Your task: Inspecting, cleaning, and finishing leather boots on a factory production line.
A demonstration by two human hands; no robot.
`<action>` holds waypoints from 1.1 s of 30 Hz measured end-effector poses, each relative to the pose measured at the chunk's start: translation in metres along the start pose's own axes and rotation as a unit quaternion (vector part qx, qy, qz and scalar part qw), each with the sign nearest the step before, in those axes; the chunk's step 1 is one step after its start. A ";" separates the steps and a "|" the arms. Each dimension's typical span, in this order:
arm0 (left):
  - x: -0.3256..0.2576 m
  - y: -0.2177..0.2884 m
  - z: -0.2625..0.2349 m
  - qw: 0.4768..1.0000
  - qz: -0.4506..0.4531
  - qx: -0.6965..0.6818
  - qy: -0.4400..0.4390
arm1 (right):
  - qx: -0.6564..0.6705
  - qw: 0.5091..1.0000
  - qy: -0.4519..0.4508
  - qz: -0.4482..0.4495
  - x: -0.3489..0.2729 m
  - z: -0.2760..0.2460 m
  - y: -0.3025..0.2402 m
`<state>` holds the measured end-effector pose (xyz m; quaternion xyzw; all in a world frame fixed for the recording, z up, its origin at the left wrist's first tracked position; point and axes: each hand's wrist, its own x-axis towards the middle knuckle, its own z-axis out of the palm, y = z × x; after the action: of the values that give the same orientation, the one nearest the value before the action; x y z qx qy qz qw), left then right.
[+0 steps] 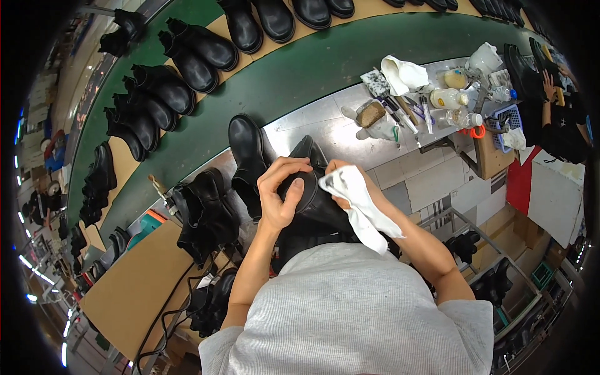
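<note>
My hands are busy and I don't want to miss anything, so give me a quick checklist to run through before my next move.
1. Left hand on the boot: ok, fingers and thumb are on it.
2. Cloth in the right hand: ok, gripped, with one end hanging down.
3. Cloth clean: not ok, dark smudges show near its upper end.
4. Boot uncovered: not ok, the left hand hides part of it.
5. Boot's finish under the left hand: cannot tell, it is out of sight.
6. Bottles away from the hands: ok, they are off to the right, touching neither.
</note>
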<state>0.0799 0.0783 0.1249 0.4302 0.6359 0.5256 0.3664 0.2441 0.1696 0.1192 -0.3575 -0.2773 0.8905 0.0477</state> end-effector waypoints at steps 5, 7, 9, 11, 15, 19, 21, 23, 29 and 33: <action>0.003 -0.002 0.001 1.000 0.018 -0.008 -0.001 | -0.153 0.988 0.003 -0.023 -0.015 0.021 -0.015; 0.004 -0.002 0.002 1.000 0.019 -0.007 0.002 | -0.195 0.980 0.020 -0.025 -0.013 0.022 -0.014; 0.005 -0.002 0.002 1.000 0.019 -0.006 0.005 | -0.207 0.977 0.025 -0.037 -0.011 0.020 -0.007; 0.005 -0.001 0.001 1.000 0.021 0.004 0.006 | -0.204 0.977 0.029 -0.058 -0.012 0.021 -0.004; 0.006 -0.001 0.001 1.000 0.017 0.002 0.011 | -0.211 0.958 0.110 -0.162 -0.020 0.033 0.001; 0.006 -0.001 0.001 1.000 0.023 0.001 0.008 | -0.252 0.957 0.051 -0.133 -0.018 0.027 -0.002; 0.006 -0.001 0.001 1.000 0.024 0.002 0.007 | -0.285 0.951 0.039 -0.117 -0.017 0.026 -0.005; 0.007 -0.001 0.001 1.000 0.029 0.007 0.005 | -0.265 0.953 0.046 -0.139 -0.017 0.025 -0.004; 0.005 -0.004 0.001 1.000 0.029 -0.004 0.002 | -0.105 0.994 0.022 -0.010 -0.017 0.018 -0.015; 0.004 -0.004 0.001 0.999 0.032 0.000 0.002 | -0.244 0.964 0.043 -0.095 -0.015 0.024 -0.006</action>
<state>0.0783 0.0824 0.1210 0.4495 0.6223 0.5380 0.3481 0.2387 0.1592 0.1461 -0.3679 -0.5167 0.7711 0.0550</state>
